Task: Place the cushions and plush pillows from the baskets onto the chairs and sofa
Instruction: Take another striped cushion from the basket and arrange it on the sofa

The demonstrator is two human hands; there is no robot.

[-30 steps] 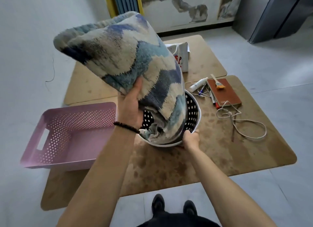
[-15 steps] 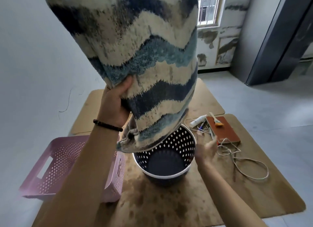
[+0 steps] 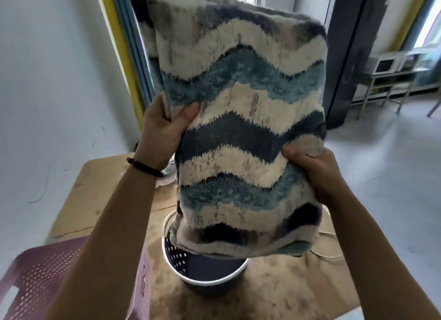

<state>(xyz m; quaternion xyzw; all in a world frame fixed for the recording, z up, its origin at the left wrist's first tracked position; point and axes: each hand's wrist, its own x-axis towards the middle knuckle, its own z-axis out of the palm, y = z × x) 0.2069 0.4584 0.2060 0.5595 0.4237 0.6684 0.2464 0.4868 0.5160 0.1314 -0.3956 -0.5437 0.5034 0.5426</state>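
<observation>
Both forearms rise from the lower edge of the frame toward centre. Left hand [image 3: 164, 126], centre left, is clamped on the left edge of the plush pillow [image 3: 241, 133]: thumb pressed onto the front face, fingers wrapped behind the edge. A dark bead bracelet [image 3: 144, 168] sits at that wrist. Right hand [image 3: 315, 171], centre right, is closed on the pillow's right edge, thumb on the front, fingers behind and out of sight.

Pillow is held upright in the air, filling the centre and upper centre of the frame, its lower edge above the round dark perforated basket [image 3: 202, 269] with a white rim; whether they touch, cannot tell. Pile is shaggy, with wavy bands of cream, teal and dark navy.

Pink perforated basket [image 3: 47, 279] sits at lower left. Both baskets rest on a brown stained board [image 3: 274, 293]. No readable writing or labels.
</observation>
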